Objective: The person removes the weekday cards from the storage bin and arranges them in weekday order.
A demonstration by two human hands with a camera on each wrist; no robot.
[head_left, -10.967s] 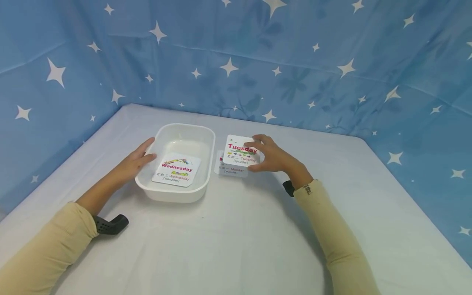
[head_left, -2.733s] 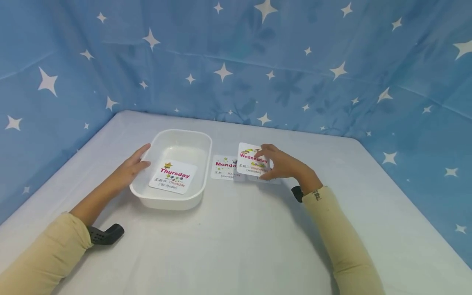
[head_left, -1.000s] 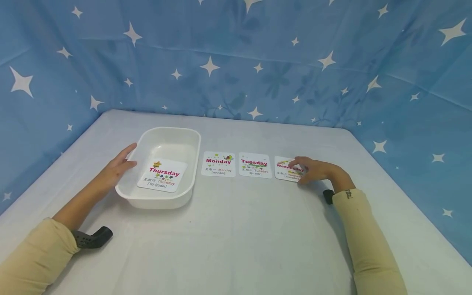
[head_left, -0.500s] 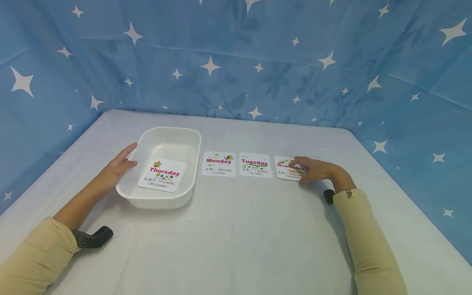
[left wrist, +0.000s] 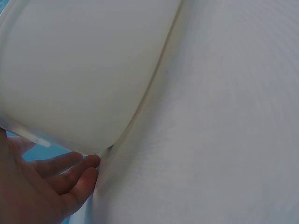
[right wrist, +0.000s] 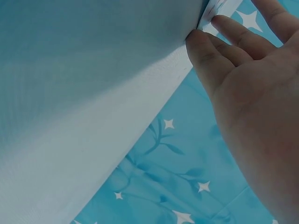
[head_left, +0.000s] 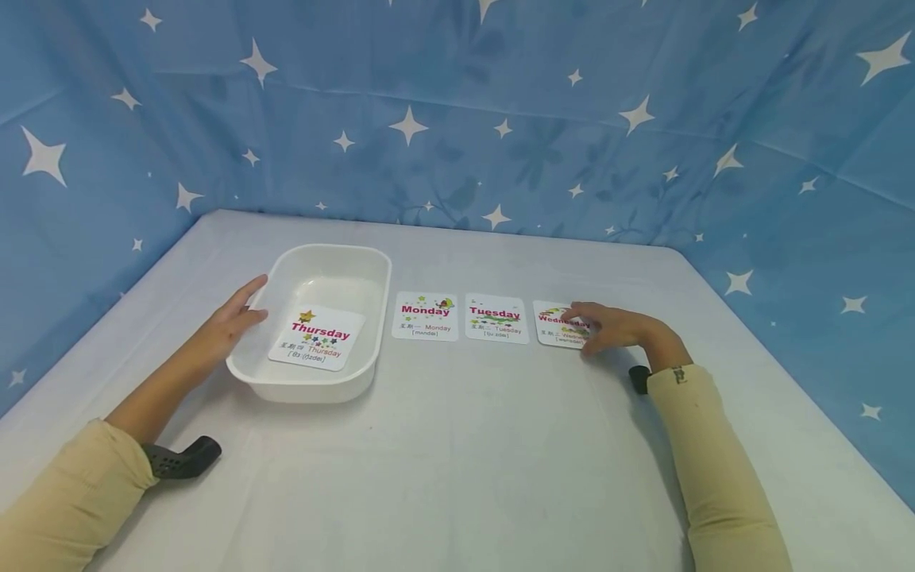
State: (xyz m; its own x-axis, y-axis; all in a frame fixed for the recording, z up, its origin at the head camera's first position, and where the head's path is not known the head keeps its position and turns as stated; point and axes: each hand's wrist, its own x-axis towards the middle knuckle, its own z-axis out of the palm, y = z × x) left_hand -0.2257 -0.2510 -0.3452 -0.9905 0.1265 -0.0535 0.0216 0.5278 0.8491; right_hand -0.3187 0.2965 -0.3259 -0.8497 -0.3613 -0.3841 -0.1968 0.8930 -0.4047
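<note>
White square Wednesday card (head_left: 551,327) just got lowered to the white-draped desk (head_left: 457,453) beside the matching Tuesday card (head_left: 496,319), pinched by the right hand (head_left: 619,327). Three lined up now; white plastic tub (head_left: 310,392) touched by relaxed left hand (head_left: 225,324).

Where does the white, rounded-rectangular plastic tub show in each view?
Head: tub left of centre, with the person's left hand at its left side.
Left wrist: large, upper left, above that hand, cut off by the frame.
Right wrist: not in it.
Shared landmark: the white cloth-covered table, visible in all three.
</note>
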